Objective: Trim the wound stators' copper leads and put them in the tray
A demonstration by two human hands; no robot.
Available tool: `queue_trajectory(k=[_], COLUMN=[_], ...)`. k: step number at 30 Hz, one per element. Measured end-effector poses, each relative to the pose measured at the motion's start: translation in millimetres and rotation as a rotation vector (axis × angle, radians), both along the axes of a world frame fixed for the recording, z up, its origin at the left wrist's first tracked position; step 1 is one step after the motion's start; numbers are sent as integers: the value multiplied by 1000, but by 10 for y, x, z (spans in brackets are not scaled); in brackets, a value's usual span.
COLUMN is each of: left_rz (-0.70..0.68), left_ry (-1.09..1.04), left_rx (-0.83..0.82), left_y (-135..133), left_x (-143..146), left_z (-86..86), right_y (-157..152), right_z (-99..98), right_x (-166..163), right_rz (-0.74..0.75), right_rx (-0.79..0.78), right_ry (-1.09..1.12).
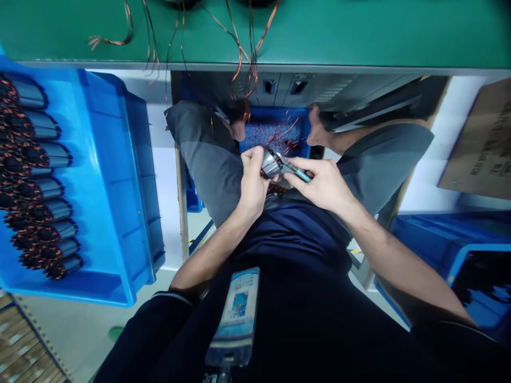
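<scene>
Above my lap, my left hand (254, 183) is closed around a motor stator (270, 164), a shiny metal cylinder with copper windings at its ends. My right hand (328, 183) grips a hand tool that looks like cutting pliers (300, 173), with light-blue handles. The tool's metal head reaches the stator's right end; its jaws are too small to make out. Beneath both hands, between my feet, a blue bin (306, 118) holds many small wire scraps and some longer copper strands.
Copper wire ends (252, 64) hang over the front edge of the green table (339, 34). On the left, a blue crate (106, 186) holds several stacked stators (50, 186). A cardboard box (481, 141) and another blue crate (431, 239) with dark contents are on the right.
</scene>
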State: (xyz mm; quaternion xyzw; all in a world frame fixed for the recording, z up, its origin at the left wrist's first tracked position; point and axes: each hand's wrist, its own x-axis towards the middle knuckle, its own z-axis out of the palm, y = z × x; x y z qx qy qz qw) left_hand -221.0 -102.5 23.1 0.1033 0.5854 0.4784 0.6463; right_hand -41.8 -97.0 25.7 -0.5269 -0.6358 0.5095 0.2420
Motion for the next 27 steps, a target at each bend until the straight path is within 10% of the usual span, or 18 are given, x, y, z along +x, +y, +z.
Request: queue_trajectory(k=[13, 27], left_rz=[-54, -112], left_ry=[1, -6], left_rx=[164, 233], left_y=[-203, -338], left_x=[-21, -32], left_z=[752, 850], right_y=[-186, -222], right_z=[583, 789], right_x=[101, 126], right_rz=[46, 38], right_rx=[318, 470], right_ry=[-123, -267])
